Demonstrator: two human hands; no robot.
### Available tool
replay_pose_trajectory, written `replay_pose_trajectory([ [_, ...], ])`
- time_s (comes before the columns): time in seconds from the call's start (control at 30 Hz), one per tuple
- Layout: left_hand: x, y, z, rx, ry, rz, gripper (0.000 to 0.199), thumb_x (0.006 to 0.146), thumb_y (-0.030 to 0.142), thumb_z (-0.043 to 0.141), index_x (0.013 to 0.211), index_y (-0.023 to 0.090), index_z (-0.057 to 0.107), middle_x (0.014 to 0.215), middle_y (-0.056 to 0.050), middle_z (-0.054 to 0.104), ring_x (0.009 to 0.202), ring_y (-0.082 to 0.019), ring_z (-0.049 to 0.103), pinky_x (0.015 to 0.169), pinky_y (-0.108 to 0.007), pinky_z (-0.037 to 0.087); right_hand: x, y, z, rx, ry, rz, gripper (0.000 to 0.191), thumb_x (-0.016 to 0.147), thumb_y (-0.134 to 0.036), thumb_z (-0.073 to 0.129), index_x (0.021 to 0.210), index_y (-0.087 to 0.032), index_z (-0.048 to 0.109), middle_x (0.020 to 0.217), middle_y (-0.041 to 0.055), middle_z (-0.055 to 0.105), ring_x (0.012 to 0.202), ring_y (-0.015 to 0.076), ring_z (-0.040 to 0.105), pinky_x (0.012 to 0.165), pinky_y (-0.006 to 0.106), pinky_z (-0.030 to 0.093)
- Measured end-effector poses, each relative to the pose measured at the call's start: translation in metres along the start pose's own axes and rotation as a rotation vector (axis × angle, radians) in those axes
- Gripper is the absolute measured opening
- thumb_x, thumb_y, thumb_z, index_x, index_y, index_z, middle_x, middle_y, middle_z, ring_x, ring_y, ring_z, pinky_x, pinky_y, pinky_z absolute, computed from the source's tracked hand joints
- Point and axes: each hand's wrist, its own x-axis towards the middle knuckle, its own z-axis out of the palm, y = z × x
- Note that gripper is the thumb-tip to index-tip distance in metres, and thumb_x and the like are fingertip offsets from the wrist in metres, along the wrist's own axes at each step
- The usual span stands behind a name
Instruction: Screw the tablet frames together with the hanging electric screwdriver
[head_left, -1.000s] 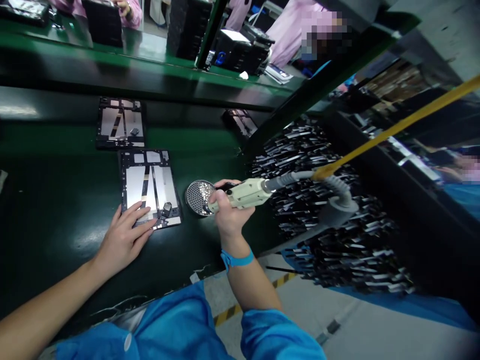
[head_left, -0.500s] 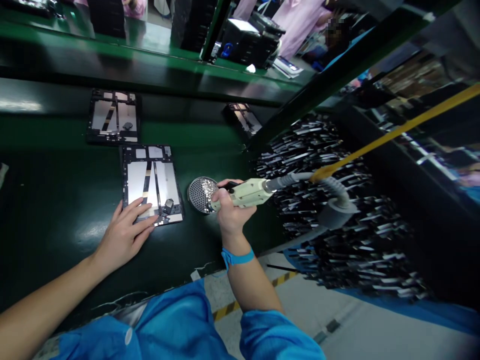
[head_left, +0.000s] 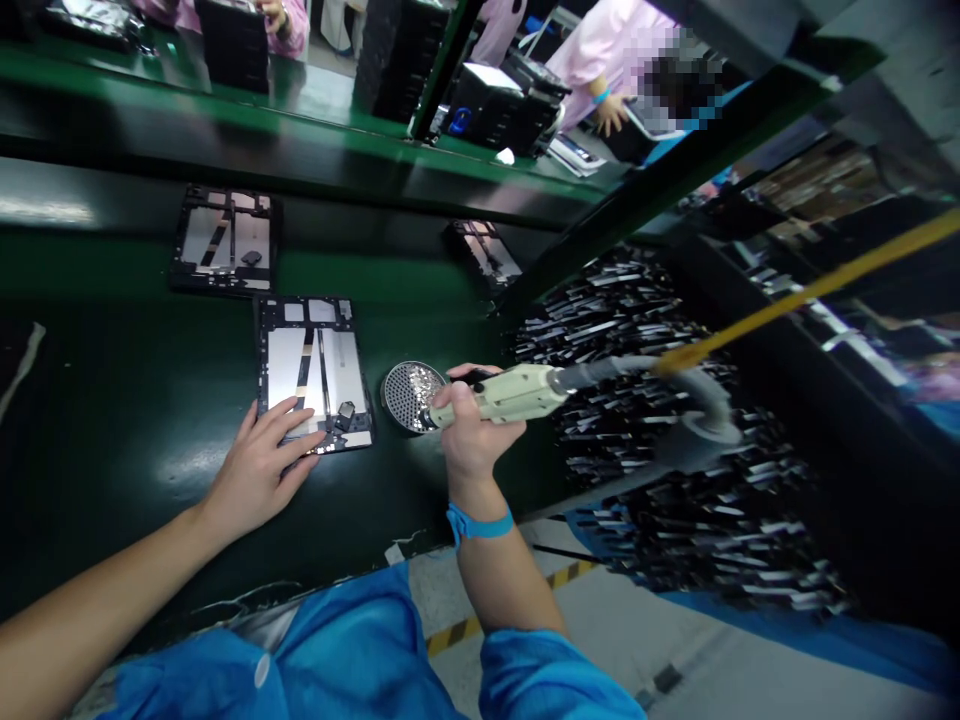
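My left hand (head_left: 259, 465) lies with fingers spread on the lower edge of an opened tablet-like device (head_left: 315, 365), which shows a pale plate, a dark strip and a small dark part near its lower right. My right hand (head_left: 476, 430) is wrapped round a pale green electric screwdriver (head_left: 525, 393) with a grey cable. The tool's tip points left, at a round perforated dish (head_left: 412, 396) of small shiny screws, right of the device. Whether the tip touches the screws cannot be made out.
Two similar devices (head_left: 225, 238) (head_left: 487, 250) lie farther back on the green table (head_left: 150, 400). A dense mass of dark and silvery strips (head_left: 690, 440) stands at the right. A yellow strap (head_left: 810, 290) crosses above it. Behind a green shelf, people in pink handle dark stacks.
The device with my left hand and the screwdriver in my right hand appear slightly farther right. The view has shifted a little. At the back, a person's hand has come into sight.
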Motion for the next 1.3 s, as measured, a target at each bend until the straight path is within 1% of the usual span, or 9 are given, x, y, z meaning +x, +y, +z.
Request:
replay_pose_trajectory([
  [0.13,0.001,0.001,0.001,-0.011,-0.017,-0.006,0.028,0.102,0.031,0.055,0.126,0.026,0.069,0.143,-0.01,0.061,0.145,-0.033,0.044,0.118,-0.067,0.03,-0.005,-0.021,0.023,0.103,-0.025,-0.042,0.02,0.086,-0.022,0.07,0.101,-0.021,0.058,0.089,-0.0014,0.066,0.052,0.0087,0.06,0.051,0.026,0.051],
  [0.3,0.001,-0.001,0.002,-0.035,-0.019,-0.015,0.033,0.1,0.032,0.057,0.131,0.023,0.066,0.144,-0.011,0.06,0.147,-0.032,0.042,0.121,-0.063,0.026,-0.031,-0.037,0.063,0.199,-0.277,0.052,0.018,0.089,-0.024,0.068,0.103,-0.023,0.058,0.094,-0.0016,0.065,0.054,0.0087,0.062,0.05,0.025,0.052],
  [0.37,0.002,-0.001,0.002,-0.043,-0.021,-0.013,0.035,0.1,0.032,0.057,0.133,0.023,0.065,0.145,-0.011,0.06,0.148,-0.031,0.041,0.121,-0.063,0.026,-0.042,-0.037,0.074,0.235,-0.368,0.087,0.02,0.089,-0.025,0.069,0.106,-0.024,0.058,0.095,-0.0006,0.066,0.055,0.0089,0.062,0.052,0.025,0.054],
  [0.43,0.002,0.0,0.001,-0.047,-0.032,-0.013,0.036,0.101,0.032,0.056,0.135,0.025,0.063,0.146,-0.01,0.059,0.149,-0.031,0.039,0.121,-0.063,0.025,-0.05,-0.034,0.08,0.253,-0.406,0.099,0.022,0.089,-0.025,0.07,0.108,-0.024,0.058,0.097,0.0007,0.066,0.058,0.0098,0.063,0.055,0.027,0.056],
  [0.67,0.003,0.001,0.001,-0.062,-0.069,-0.038,0.036,0.1,0.033,0.056,0.135,0.027,0.062,0.149,-0.009,0.056,0.151,-0.031,0.036,0.122,-0.065,0.022,-0.061,-0.024,0.084,0.238,-0.45,0.122,0.023,0.088,-0.026,0.072,0.108,-0.024,0.063,0.099,0.0036,0.066,0.084,0.0181,0.07,0.073,0.035,0.062],
  [0.87,0.003,0.001,0.0,-0.063,-0.062,-0.043,0.034,0.1,0.033,0.056,0.132,0.026,0.063,0.147,-0.01,0.057,0.15,-0.031,0.037,0.122,-0.066,0.023,-0.065,-0.021,0.084,0.195,-0.466,0.147,0.022,0.087,-0.028,0.072,0.107,-0.023,0.064,0.1,0.0038,0.066,0.079,0.0161,0.068,0.074,0.034,0.062],
  [1.0,0.003,0.002,-0.001,-0.071,-0.065,-0.047,0.034,0.1,0.032,0.056,0.132,0.026,0.064,0.147,-0.01,0.057,0.15,-0.032,0.037,0.122,-0.067,0.023,-0.065,-0.021,0.082,0.17,-0.476,0.144,0.02,0.088,-0.028,0.071,0.105,-0.021,0.064,0.098,0.0041,0.066,0.081,0.0167,0.069,0.076,0.034,0.063],
  [1.17,0.003,0.001,0.0,-0.064,-0.062,-0.042,0.035,0.1,0.031,0.054,0.134,0.025,0.063,0.15,-0.011,0.055,0.15,-0.032,0.037,0.121,-0.068,0.024,-0.065,-0.027,0.083,0.088,-0.533,0.139,0.014,0.088,-0.029,0.069,0.097,-0.02,0.063,0.093,0.0038,0.065,0.08,0.0164,0.068,0.075,0.034,0.063],
  [1.3,0.003,0.001,0.002,-0.057,-0.061,-0.06,0.033,0.098,0.03,0.057,0.13,0.027,0.066,0.149,-0.01,0.056,0.148,-0.032,0.04,0.12,-0.068,0.026,-0.067,-0.026,0.087,0.185,-0.561,0.115,0.016,0.089,-0.023,0.068,0.104,-0.022,0.062,0.094,0.0017,0.064,0.073,0.0127,0.065,0.071,0.03,0.06],
])
